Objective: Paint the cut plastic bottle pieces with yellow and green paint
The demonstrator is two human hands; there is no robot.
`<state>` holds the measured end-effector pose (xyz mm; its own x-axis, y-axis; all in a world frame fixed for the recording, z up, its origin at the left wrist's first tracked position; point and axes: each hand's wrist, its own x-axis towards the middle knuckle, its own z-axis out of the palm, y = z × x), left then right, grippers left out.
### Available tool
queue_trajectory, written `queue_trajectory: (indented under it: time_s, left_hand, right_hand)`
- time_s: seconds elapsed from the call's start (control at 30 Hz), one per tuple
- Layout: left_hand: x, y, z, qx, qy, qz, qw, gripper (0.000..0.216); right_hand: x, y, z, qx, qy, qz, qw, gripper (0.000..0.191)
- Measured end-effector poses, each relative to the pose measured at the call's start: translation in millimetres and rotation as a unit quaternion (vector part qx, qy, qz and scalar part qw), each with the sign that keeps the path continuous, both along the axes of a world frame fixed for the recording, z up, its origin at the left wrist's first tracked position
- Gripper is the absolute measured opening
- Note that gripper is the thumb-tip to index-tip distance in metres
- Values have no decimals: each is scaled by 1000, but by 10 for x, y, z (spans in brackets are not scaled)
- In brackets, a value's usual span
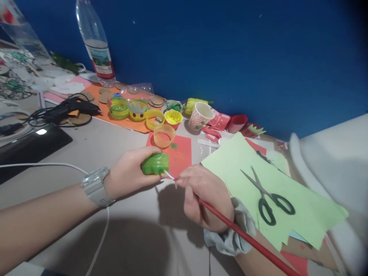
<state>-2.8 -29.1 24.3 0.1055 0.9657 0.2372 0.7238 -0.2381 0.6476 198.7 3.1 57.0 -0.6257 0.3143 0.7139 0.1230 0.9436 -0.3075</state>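
Note:
My left hand (130, 168) wears a watch and is closed around a small green painted piece (155, 164), which looks like the cut bottom of a plastic bottle. In my right hand (202, 191) is a paintbrush (227, 221) with a long red handle. Its tip touches the lower right edge of the green piece. Beneath lies a sheet of red paper (182, 151) with green smears on it. An orange-yellow ring-shaped cup (164, 136) stands on that paper, just behind my left hand. A cup of yellow paint (173, 117) is a little farther back.
Scissors (266, 195) lie on light green paper (287, 214) at the right. Behind stand a paper cup (200, 116), painted cups (138, 110) and a water bottle (97, 50). At left are a glue gun (77, 105), a black device (37, 149) and a white cable (102, 237). A blue partition (215, 50) rises behind.

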Motion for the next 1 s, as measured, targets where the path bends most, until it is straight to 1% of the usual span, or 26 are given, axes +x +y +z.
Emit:
queue_trajectory:
  time_s: [0.07, 0.2, 0.37, 0.43, 0.63, 0.83, 0.9, 1.0]
  left_hand:
    - [-1, -4, -1, -2, -1, -3, 1000, 42]
    - [13, 1, -3, -6, -7, -1, 1000, 40]
    - [14, 10, 1, -17, -20, 2, 1000, 45]
    - [8, 10, 6, -21, -22, 1, 1000, 44]
    - [6, 10, 19, -27, -24, 12, 999, 41]
    - [17, 8, 27, -37, -18, 10, 999, 42]
    - [14, 9, 26, -34, -17, 9, 999, 42]
    - [11, 9, 24, -31, -17, 9, 999, 40]
  right_hand:
    - [-10, -3, 5, 0, -16, 8, 1000, 17]
    - [-7, 6, -15, 23, -41, 7, 999, 17]
    - [7, 1, -47, 49, -4, 15, 999, 22]
    - [6, -9, -51, 38, 7, 7, 999, 23]
    - [5, -30, -31, -23, -32, -6, 999, 18]
    - [-15, -66, -23, -104, -15, -31, 994, 14]
    - [-18, -64, -29, -106, -16, -22, 994, 12]
    - [-13, -53, -37, -86, -18, -13, 996, 11]
